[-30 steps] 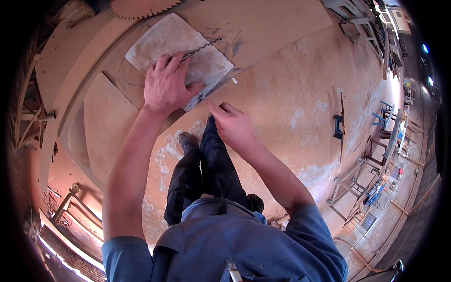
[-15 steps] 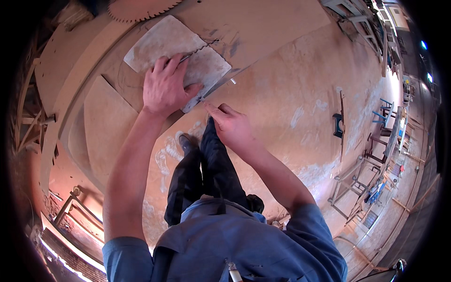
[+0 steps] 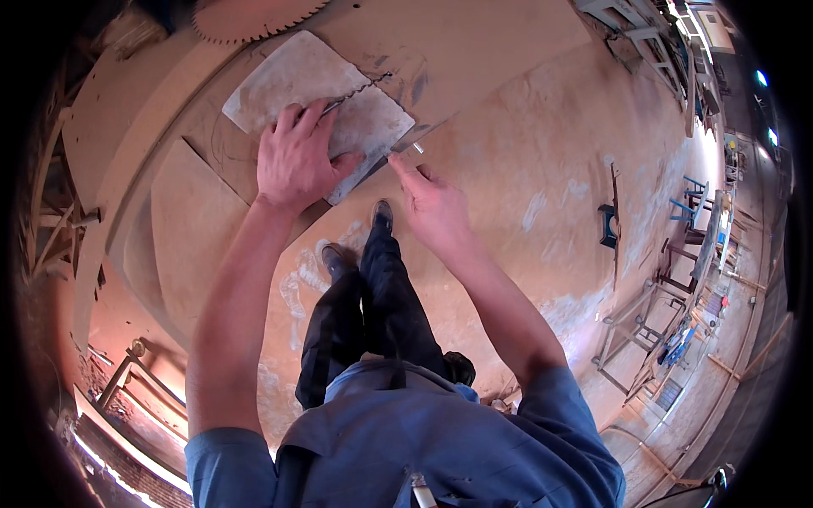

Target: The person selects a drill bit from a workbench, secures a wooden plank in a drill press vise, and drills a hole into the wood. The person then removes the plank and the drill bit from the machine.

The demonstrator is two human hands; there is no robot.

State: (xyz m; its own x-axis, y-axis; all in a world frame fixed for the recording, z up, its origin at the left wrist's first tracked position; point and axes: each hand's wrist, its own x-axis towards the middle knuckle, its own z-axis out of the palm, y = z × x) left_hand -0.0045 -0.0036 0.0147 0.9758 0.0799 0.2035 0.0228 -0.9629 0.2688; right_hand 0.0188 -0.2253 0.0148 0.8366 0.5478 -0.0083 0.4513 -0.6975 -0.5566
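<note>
A pale, worn sheet [image 3: 279,72] lies on the workbench [image 3: 474,42], its near corner at the bench edge. My left hand [image 3: 296,161] presses on the sheet, thumb out to the side and fingers curled over the shank of a long twisted drill bit [image 3: 368,85]. The bit's spiral end points away to the right. At the sheet's right edge is my right hand [image 3: 434,203], index finger stretched forward and the other fingers folded in. Something small and dark shows at its fingertip, too small to name. Just beyond it a short white stick [image 3: 418,147] juts out.
A large circular saw blade [image 3: 254,19] lies at the far left, near a curved wooden strip [image 3: 140,144]. A second flat board [image 3: 195,229] lies left of my forearm. Stools and benches [image 3: 694,203] stand along the right.
My right hand has slid away from me and to the right along the sheet's edge. My left hand, the sheet and the drill bit stay practically in place.
</note>
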